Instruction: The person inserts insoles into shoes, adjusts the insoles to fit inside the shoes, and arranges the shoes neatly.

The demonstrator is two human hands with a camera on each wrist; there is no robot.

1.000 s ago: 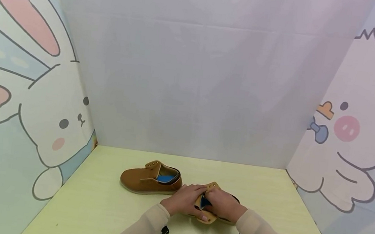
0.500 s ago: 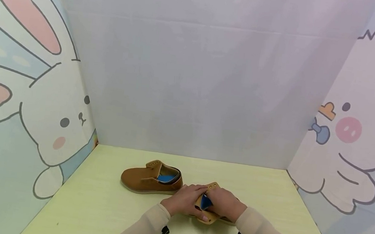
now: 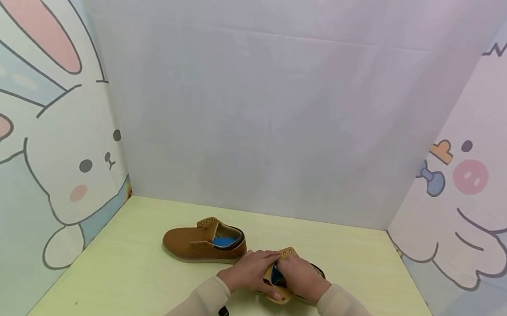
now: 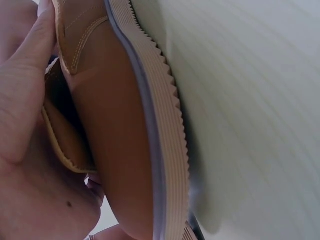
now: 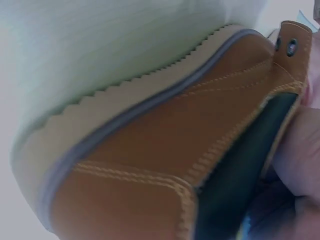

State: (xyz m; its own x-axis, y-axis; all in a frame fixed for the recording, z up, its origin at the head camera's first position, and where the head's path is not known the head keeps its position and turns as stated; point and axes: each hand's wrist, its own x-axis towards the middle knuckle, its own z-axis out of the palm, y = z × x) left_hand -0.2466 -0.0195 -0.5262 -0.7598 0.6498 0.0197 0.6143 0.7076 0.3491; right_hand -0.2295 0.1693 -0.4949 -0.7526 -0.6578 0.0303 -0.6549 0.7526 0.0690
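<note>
A brown lace-up shoe (image 3: 283, 298) without laces lies on the table, its side flaps spread apart. My left hand (image 3: 251, 270) grips it across the front of the opening; the thumb (image 4: 31, 62) lies on the near flap in the left wrist view. My right hand (image 3: 302, 278) reaches down into the shoe's opening, and its fingers are hidden inside. A little blue shows within the shoe near those fingers. From the right wrist, the heel side (image 5: 150, 145) and dark collar lining (image 5: 240, 160) of this shoe are visible.
A matching brown shoe (image 3: 189, 241) with a blue insole (image 3: 224, 241) stands upright to the left, toe pointing left. The pale yellow table (image 3: 129, 279) ends at a grey back wall (image 3: 266, 128). Side walls carry a cartoon rabbit (image 3: 72, 159) and a cartoon chick (image 3: 489, 167).
My right hand has shifted slightly within the shoe, and less blue shows there than half a second ago. The left hand keeps its place, and the other shoe has not moved.
</note>
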